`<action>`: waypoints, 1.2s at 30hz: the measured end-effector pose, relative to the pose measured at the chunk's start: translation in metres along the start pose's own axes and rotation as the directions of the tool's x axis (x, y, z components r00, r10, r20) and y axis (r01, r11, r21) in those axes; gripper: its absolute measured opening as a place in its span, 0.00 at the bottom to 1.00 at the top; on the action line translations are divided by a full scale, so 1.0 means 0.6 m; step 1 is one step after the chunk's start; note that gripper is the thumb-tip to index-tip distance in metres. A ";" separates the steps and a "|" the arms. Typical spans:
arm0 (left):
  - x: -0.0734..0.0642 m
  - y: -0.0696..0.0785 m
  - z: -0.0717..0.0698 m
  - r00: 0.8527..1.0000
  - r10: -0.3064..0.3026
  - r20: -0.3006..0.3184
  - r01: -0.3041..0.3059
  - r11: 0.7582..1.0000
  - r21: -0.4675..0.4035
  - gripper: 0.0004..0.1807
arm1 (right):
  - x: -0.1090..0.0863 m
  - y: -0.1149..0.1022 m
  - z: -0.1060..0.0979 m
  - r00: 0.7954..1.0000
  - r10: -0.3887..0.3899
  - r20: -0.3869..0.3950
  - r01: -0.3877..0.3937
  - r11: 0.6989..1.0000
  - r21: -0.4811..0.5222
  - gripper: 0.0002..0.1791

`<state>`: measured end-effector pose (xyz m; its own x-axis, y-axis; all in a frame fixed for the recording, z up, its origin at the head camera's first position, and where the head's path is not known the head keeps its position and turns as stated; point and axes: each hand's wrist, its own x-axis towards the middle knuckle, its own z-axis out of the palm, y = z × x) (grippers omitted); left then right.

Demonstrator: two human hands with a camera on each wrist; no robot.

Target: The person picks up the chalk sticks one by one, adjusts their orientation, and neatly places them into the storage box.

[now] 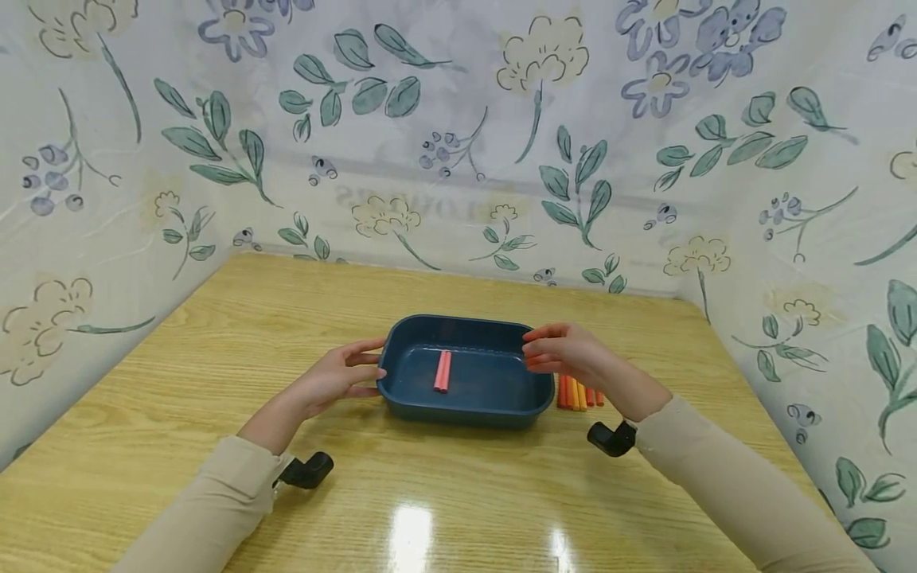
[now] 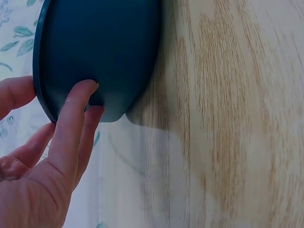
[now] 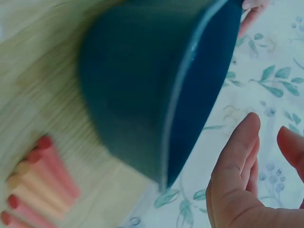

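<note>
A dark blue rectangular tray (image 1: 466,414) with rounded corners stands on the table. Two pink round sticks (image 1: 442,372) lie side by side inside it, left of centre. My left hand (image 1: 340,376) holds the tray's left end, with a digit at the rim and other fingers (image 2: 71,114) against the outer wall. My right hand (image 1: 573,354) is raised at the tray's right end. Its fingers and thumb stand apart with nothing between them in the right wrist view. Just beyond that end, red, orange and yellow sticks (image 3: 45,187) lie in a row, partly hidden by the right hand in the head view.
The wood-grain table (image 1: 301,294) extends around the tray. A flower-patterned sheet (image 1: 444,143) rises behind it and along both sides. On each wrist a black camera mount (image 1: 306,471) sticks out below the cuff.
</note>
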<state>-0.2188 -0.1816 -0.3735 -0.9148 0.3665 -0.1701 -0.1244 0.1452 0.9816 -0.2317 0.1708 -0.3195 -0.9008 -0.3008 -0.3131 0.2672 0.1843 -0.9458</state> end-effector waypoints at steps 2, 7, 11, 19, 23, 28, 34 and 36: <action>0.000 0.000 0.001 1.000 -0.001 0.000 0.001 1.000 -0.003 0.35 | -0.007 0.008 -0.010 1.000 -0.002 -0.016 0.002 1.000 -0.010 0.24; 0.002 0.001 0.001 1.000 -0.003 0.001 0.003 1.000 -0.003 0.35 | -0.025 0.030 -0.036 0.999 -0.004 -0.054 0.003 1.000 -0.018 0.24; 0.002 0.001 0.001 1.000 -0.006 0.000 0.006 1.000 0.003 0.35 | -0.035 0.048 -0.055 0.998 -0.012 -0.069 0.011 1.000 -0.014 0.24; 0.002 0.001 0.001 1.000 -0.008 0.000 0.008 1.000 0.005 0.35 | -0.045 0.085 -0.086 0.992 -0.014 -0.128 0.004 0.997 -0.073 0.26; 0.001 0.003 0.000 1.000 -0.007 0.005 0.007 1.000 0.004 0.35 | -0.046 0.099 -0.103 0.988 -0.041 -0.147 0.024 0.993 -0.116 0.26; 0.000 0.006 0.001 1.000 -0.010 -0.001 0.010 1.000 0.004 0.35 | -0.047 0.113 -0.120 0.979 -0.052 -0.198 0.019 0.986 -0.166 0.26; -0.001 0.006 0.003 1.000 -0.027 -0.012 0.027 1.000 0.004 0.35 | -0.040 0.129 -0.128 0.965 0.006 -0.263 -0.063 0.976 -0.210 0.27; -0.002 0.006 0.002 1.000 -0.028 -0.013 0.028 1.000 0.008 0.35 | -0.036 0.133 -0.129 0.962 0.027 -0.273 -0.088 0.973 -0.213 0.28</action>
<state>-0.2180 -0.1803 -0.3698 -0.9160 0.3500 -0.1961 -0.1467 0.1626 0.9757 -0.2176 0.2641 -0.3815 -0.9524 -0.0293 -0.3034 0.2662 0.4051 -0.8746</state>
